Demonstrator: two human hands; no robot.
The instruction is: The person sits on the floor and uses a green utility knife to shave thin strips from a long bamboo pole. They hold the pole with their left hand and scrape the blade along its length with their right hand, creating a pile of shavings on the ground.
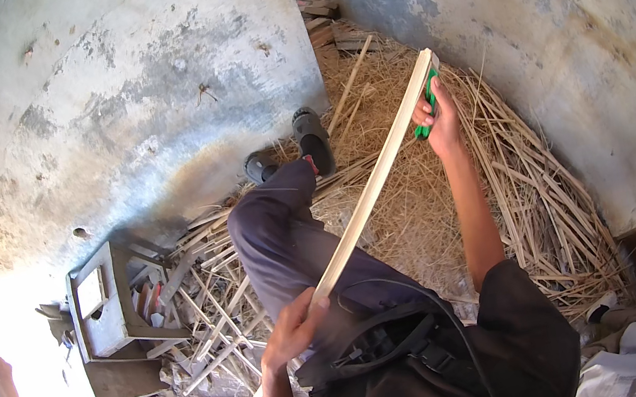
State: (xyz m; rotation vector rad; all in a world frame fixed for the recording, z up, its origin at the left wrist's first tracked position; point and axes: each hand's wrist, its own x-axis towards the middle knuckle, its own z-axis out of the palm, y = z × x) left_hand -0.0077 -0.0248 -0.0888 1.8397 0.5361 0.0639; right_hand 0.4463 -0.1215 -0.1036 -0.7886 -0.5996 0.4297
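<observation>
A long, pale wooden strip (371, 189) runs slantwise across my lap, from the far right down to my left side. My left hand (294, 329) is closed around its lower part, with the tail end sticking out past my forearm. Up at the far end, my right hand (444, 120) grips a green-handled knife (432, 91), its thumb stretched along the handle. The knife's grey metal tip lies against or right beside the end of the strip; which of the two I cannot tell.
Shavings (409, 242) cover the floor, and a heap of thin strips (538, 204) curves along the right wall. On the left stands a worn wooden box-like stand (107, 318) with loose strips beside it. My legs (270, 215) stretch out ahead. White cloth (628, 365) lies at the lower right.
</observation>
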